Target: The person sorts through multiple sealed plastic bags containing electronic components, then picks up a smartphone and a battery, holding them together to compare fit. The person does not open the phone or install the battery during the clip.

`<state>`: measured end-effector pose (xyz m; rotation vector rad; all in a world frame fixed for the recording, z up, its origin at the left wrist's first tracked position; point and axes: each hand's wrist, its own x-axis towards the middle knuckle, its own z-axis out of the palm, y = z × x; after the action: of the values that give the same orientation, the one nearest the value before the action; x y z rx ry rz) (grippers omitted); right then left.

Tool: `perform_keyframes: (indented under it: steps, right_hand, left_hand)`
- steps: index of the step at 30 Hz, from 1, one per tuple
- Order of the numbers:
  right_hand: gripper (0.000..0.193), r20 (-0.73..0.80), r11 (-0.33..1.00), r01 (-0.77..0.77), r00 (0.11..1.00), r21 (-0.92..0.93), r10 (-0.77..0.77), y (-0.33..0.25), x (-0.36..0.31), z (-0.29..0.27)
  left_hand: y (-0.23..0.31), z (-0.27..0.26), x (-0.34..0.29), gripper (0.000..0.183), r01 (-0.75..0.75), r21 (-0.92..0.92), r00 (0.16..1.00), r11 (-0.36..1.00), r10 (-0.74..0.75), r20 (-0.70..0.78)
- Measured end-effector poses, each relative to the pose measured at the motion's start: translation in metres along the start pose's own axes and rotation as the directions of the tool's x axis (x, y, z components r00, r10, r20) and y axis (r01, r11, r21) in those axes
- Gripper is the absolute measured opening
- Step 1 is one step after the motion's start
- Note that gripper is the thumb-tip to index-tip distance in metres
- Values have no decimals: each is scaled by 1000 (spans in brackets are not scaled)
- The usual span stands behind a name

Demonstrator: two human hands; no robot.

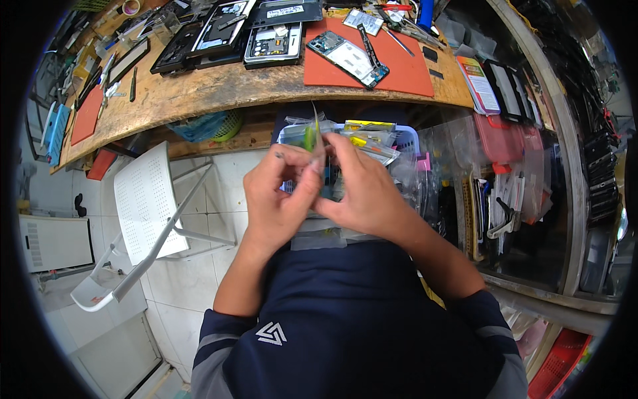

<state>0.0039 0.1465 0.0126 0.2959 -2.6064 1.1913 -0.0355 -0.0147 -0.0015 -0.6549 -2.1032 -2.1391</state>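
My left hand pinches a thin, clear packet with green and yellow on it, turned almost edge-on to me. My right hand is closed in against the packet's right side, its fingertips at the packet's edge. What the packet contains cannot be made out. Just beneath both hands stands a pale blue plastic basket, filled with several small plastic packets, some with yellow labels. Part of the basket is hidden behind my hands.
Beyond the basket, a wooden workbench carries an opened phone on an orange mat, and dismantled tablets. A white folding chair stands at left. Shelving with plastic bags and a red box is at right.
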Motion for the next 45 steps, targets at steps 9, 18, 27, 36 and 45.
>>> perform_keyframes:
  steps: [9, 18, 27, 36, 45]
  right_hand:
    - [42, 57, 819, -236, 968, 522, 243, 27, 7, -10]
    - [35, 312, 233, -431, 855, 872, 414, 53, 13, -10]
    - [34, 285, 384, -453, 862, 805, 420, 57, 14, -4]
    - [21, 177, 716, -203, 978, 667, 113, 42, 10, 6]
    - [22, 433, 960, 278, 867, -9, -247, 60, -1, -9]
  left_hand:
    - [-18, -9, 22, 29, -135, 209, 974, 968, 169, -153]
    - [-39, -25, 9, 23, 314, -243, 949, 918, -304, 79]
    - [-18, -53, 2, 19, 198, -111, 979, 974, -191, 71]
    - [-15, -32, -10, 9, -296, 233, 943, 926, 245, 224]
    - [-43, -39, 13, 14, -202, 484, 978, 852, 148, 148]
